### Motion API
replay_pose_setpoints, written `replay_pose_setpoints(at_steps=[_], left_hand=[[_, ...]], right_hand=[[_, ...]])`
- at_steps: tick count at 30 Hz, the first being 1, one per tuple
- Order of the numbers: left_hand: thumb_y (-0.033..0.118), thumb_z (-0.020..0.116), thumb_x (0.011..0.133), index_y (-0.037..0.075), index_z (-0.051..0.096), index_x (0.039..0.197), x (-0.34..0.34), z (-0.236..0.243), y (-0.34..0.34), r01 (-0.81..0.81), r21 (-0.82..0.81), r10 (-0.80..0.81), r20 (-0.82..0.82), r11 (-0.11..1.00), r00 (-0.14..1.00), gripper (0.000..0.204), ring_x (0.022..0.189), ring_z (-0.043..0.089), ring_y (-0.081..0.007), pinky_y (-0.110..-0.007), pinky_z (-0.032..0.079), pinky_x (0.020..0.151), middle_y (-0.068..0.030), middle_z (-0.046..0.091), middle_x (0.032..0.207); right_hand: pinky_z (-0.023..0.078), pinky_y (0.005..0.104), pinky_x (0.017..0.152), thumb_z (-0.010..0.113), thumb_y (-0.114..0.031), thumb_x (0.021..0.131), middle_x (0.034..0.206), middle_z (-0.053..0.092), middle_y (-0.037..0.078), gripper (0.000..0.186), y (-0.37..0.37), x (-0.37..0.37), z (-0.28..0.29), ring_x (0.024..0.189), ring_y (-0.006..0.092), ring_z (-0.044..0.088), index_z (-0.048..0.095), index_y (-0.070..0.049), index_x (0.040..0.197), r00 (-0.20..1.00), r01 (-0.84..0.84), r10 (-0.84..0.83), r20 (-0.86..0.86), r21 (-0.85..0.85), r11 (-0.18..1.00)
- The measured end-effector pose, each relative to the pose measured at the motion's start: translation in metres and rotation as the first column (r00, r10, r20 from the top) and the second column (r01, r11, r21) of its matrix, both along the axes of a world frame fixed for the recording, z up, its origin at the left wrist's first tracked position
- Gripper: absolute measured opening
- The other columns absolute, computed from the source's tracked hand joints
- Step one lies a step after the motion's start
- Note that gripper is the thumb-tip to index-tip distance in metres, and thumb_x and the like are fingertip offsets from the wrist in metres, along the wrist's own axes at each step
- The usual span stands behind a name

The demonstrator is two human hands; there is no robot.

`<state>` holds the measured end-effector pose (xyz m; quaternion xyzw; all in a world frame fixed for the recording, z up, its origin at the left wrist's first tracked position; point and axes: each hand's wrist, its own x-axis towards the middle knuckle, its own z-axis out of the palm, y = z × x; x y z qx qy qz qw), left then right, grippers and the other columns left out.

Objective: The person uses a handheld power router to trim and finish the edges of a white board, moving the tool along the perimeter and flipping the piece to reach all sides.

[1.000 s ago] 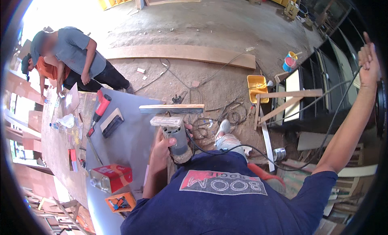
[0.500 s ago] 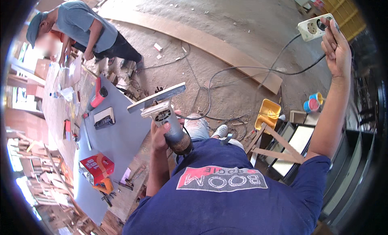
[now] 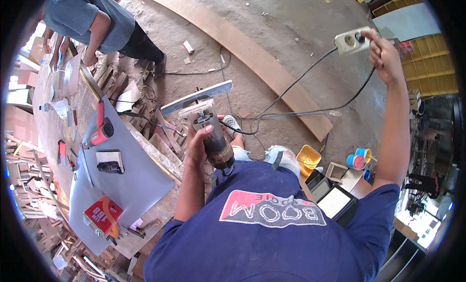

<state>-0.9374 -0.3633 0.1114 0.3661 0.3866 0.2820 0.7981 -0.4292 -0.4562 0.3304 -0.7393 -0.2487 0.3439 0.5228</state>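
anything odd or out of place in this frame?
Yes: the right hand holds a white power strip up in the air, its black cable hanging slack to the floor. The left hand grips a router off the grey sheet. Offcuts litter the floor beside the bench.

A woodworking shop: a long wooden bench (image 3: 53, 131) strewn with offcuts carries a red power drill (image 3: 99, 129) on a grey sheet (image 3: 141, 180), while a long timber plank (image 3: 252, 58), black cables (image 3: 310, 109) and scrap wood lie on the dusty concrete floor (image 3: 310, 20).
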Motion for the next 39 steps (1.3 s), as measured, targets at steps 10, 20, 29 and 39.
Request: replay_pose_setpoints(at_steps=[10,20,29,39], left_hand=[[0.032,0.069,0.084,-0.002,0.053,0.142,0.06,-0.037,0.026,-0.175,-0.16,0.185,0.047,0.971,0.982,0.069,0.099,0.072,-0.0259,-0.038,0.059,0.085,-0.0181,0.07,0.121],[0.034,0.075,0.089,0.003,0.057,0.138,0.206,-0.13,-0.005,-0.183,-0.099,0.169,-0.138,0.978,0.976,0.061,0.101,0.073,-0.0248,-0.04,0.06,0.086,-0.0119,0.069,0.118],[0.038,0.077,0.088,0.004,0.027,0.158,0.334,-0.255,-0.04,0.035,-0.137,-0.045,-0.068,0.99,0.997,0.092,0.131,0.055,-0.026,-0.04,0.043,0.114,-0.0166,0.053,0.142],[0.019,0.069,0.098,0.002,0.065,0.131,0.297,-0.445,0.027,0.504,-0.344,-0.537,-0.002,0.792,0.844,0.037,0.104,0.072,-0.0193,-0.033,0.06,0.083,-0.0105,0.073,0.12]], right_hand=[[0.037,0.019,0.057,0.055,-0.04,0.11,0.083,0.061,-0.003,0.043,0.119,-0.005,-0.019,0.066,0.0048,0.053,0.063,-0.008,0.138,0.95,-0.151,0.072,0.304,0.244,0.958],[0.056,0.0386,0.092,0.053,-0.04,0.111,0.121,0.069,0.011,0.053,0.056,-0.073,-0.375,0.114,0.0207,0.067,0.051,-0.005,0.151,0.671,-0.43,0.394,-0.628,0.103,0.897],[0.051,0.0413,0.106,0.098,-0.031,0.066,0.137,0.062,0.013,0.102,-0.008,-0.028,-0.489,0.123,0.0249,0.062,0.046,-0.004,0.15,0.752,-0.384,0.223,-0.621,-0.137,0.913],[0.048,0.0378,0.105,0.095,-0.012,0.072,0.138,0.056,0.016,0.099,-0.056,0.043,-0.591,0.12,0.0242,0.059,0.038,0.003,0.152,0.964,0.266,-0.238,0.118,-0.428,0.864]])
